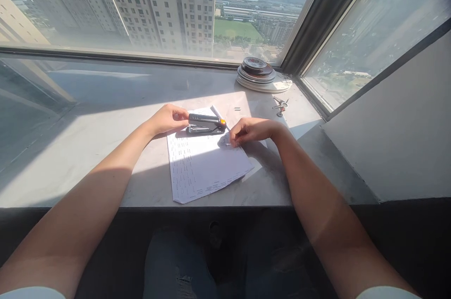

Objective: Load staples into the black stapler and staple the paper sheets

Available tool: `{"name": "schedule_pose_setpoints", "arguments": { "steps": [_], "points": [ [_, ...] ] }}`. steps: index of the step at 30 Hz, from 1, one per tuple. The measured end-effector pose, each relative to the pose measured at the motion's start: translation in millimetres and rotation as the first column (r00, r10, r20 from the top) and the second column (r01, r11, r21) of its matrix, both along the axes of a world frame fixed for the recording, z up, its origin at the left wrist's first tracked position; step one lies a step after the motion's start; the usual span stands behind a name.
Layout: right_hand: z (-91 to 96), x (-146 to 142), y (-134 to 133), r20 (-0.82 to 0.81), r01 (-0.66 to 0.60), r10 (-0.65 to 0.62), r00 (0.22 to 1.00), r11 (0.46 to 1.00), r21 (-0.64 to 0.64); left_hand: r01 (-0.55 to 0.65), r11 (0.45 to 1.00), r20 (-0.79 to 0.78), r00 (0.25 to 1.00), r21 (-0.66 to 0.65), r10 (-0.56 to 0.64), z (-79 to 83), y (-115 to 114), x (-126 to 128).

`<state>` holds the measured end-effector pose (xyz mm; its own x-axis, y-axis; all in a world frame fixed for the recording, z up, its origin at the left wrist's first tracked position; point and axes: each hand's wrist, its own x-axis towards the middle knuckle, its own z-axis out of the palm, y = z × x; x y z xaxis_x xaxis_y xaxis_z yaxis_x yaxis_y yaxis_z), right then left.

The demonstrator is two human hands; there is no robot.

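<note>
A black stapler [206, 124] with an orange tip lies on a stack of printed white sheets [204, 163] on the grey windowsill [88, 125]. My left hand [171, 118] curls around the stapler's rear end and holds it. To the right of the stapler's tip, my right hand [248, 131] rests on the paper's upper right corner, its fingers pinched together on something small that I cannot make out.
A stack of plates [262, 76] stands in the far window corner. A bunch of keys [281, 105] and a small strip of staples [237, 109] lie behind the paper. Window glass bounds the sill at the back and right; a grey wall [394, 139] rises at right.
</note>
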<state>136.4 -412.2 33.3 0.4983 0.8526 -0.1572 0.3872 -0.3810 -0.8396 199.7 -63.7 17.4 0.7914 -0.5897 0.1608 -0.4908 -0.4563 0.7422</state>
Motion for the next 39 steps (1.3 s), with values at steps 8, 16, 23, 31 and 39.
{"name": "schedule_pose_setpoints", "arguments": {
  "steps": [8, 16, 23, 31, 39],
  "points": [
    [1.9, -1, 3, 0.037, -0.021, 0.022, 0.999, 1.000, -0.021, -0.003, 1.000, -0.013, 1.000, -0.003, 0.003, -0.5, 0, 1],
    [6.8, -5, 8, 0.047, -0.004, 0.006, 0.999, 0.999, -0.045, -0.014, 1.000, -0.021, 1.000, 0.000, 0.014, -2.9, 1, 1],
    [9.8, -8, 11, 0.062, 0.022, -0.018, 0.998, 0.998, -0.063, -0.012, 1.000, -0.008, 1.000, 0.009, 0.013, -3.6, 2, 3],
    [6.5, -9, 14, 0.099, 0.018, -0.013, 0.995, 0.999, -0.048, -0.013, 1.000, -0.018, 1.000, -0.008, 0.013, -1.6, 0, 1],
    [7.9, -9, 14, 0.098, -0.043, 0.048, 0.994, 0.998, -0.054, -0.012, 0.999, 0.000, 1.000, 0.036, 0.012, -0.9, 0, 2]
  ]
}}
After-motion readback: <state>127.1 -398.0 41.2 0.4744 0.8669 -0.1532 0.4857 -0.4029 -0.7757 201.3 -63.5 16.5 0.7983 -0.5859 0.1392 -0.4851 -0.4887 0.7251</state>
